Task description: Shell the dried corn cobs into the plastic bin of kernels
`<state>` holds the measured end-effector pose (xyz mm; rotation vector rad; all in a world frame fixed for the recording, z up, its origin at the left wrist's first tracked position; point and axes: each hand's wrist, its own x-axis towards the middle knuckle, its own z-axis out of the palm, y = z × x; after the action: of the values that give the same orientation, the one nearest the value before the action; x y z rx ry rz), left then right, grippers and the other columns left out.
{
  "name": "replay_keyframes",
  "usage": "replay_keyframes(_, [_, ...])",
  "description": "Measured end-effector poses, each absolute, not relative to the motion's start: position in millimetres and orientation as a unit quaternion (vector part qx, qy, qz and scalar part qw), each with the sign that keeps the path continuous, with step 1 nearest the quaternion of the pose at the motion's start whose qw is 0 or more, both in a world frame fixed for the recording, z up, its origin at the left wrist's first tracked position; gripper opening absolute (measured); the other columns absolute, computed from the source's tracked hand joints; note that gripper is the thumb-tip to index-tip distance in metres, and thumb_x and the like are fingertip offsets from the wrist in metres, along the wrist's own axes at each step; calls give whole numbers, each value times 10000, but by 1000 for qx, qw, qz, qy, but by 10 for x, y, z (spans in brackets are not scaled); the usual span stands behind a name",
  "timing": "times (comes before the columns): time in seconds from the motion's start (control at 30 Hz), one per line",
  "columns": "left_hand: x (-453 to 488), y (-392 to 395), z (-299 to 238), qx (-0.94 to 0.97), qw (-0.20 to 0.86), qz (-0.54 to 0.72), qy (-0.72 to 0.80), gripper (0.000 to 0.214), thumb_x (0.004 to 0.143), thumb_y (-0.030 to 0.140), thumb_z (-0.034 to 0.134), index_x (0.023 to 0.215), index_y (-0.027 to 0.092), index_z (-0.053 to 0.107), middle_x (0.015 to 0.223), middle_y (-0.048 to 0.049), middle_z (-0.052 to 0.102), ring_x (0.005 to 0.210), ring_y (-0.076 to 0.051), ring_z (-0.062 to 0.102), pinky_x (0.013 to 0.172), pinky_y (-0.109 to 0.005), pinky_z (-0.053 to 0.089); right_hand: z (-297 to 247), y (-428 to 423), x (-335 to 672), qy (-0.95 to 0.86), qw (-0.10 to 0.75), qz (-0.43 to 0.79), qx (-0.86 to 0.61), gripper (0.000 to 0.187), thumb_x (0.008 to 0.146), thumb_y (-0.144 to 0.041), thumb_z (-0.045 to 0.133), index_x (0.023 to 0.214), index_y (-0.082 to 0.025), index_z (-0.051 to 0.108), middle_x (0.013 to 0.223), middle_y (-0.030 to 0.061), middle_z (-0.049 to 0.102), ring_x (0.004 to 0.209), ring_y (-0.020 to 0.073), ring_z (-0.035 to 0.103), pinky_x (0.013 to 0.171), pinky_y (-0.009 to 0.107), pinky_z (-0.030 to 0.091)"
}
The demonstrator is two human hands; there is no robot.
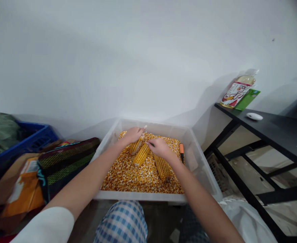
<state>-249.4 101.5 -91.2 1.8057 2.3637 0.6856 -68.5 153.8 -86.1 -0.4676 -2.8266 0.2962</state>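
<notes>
Blue-and-white checked trousers cover a knee at the near side of the translucent plastic bin, and a white sleeve shows off its near left corner. Loose corn kernels spread across the bin's inside. Over its far half, the left hand is wrapped around a corn cob with a paler strip along it; just beside, the right hand pinches a thin dark item, too small to identify. Two more yellow cobs lie on the kernels, nearer the bin's front wall. By the bin's right wall rests an orange-handled tool. Right of the bin, a black table bears a bottle; left of it sit a mesh bag and a blue crate
</notes>
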Motion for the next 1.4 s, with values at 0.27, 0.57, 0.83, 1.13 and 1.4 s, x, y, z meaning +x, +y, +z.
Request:
replay_keyframes(0.27, [-2465, 1013, -890, 597, 20, 201, 777, 774, 848, 596, 23, 681, 140, 626, 719, -110, 647, 695, -200, 581, 640, -272, 387, -900, 1452, -771, -967, 98, 16, -233, 356, 910, -308, 338, 904, -172, 667, 873, 109, 687, 773, 171, 619, 696, 235, 376])
replay_keyframes(0.57, [-2367, 1016, -905, 624, 26, 194, 756, 733, 860, 582, 70, 679, 142, 627, 677, -101, 632, 660, -190, 560, 646, -282, 372, -922, 1633, -678, -963, 127, 199, -131, 288, 872, -248, 420, 829, -136, 682, 763, 39, 679, 644, 109, 539, 614, 189, 331])
replay_keyframes(0.83, [-2312, 1022, -936, 660, 8, 153, 735, 695, 888, 524, 100, 709, 126, 640, 740, -118, 657, 683, -179, 580, 666, -276, 385, -851, 1682, -674, -964, 105, 199, -139, 287, 819, -225, 453, 624, -114, 631, 515, -12, 515, 499, 81, 395, 503, 194, 250])
replay_keyframes(1.13, [-2071, 1062, -977, 693, -15, 84, 716, 628, 882, 476, 181, 757, 114, 678, 778, -159, 667, 741, -226, 608, 697, -312, 403, -1052, 1528, -734, -970, -81, 218, -70, 146, 705, -143, 520, 641, -100, 645, 560, -10, 549, 491, 73, 365, 483, 196, 258])
replay_keyframes(1.4, [-2535, 1005, -796, 580, 33, 280, 764, 676, 871, 536, 128, 681, 137, 639, 650, -76, 626, 659, -176, 563, 633, -264, 377, -786, 1641, -615, -942, 127, 275, -144, 296, 827, -289, 461, 661, -107, 626, 546, -22, 506, 529, 80, 393, 527, 203, 261])
